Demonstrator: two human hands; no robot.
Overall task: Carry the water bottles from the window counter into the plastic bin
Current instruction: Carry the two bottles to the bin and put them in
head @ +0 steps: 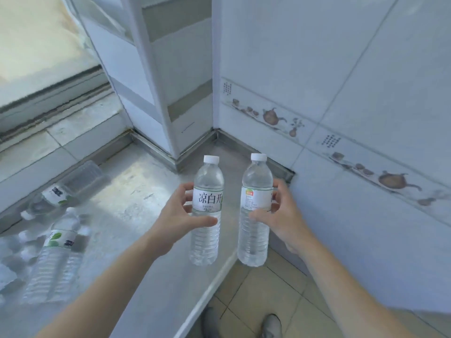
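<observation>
I hold two clear water bottles with white caps upright in the air, over the right end of the grey window counter (136, 191). My left hand (178, 218) grips the left bottle (207, 213) round its white label. My right hand (283, 215) grips the right bottle (255, 215) the same way. Its base hangs past the counter's edge, above the floor. Several more bottles (58, 242) lie on their sides at the counter's left end. The plastic bin is not in view.
A clear plastic box (85, 179) lies on the counter behind the lying bottles. A white window frame (151, 93) and a tiled wall (341, 118) close the corner ahead. Beige floor tiles (263, 289) and my shoes (271, 325) show below the counter's edge.
</observation>
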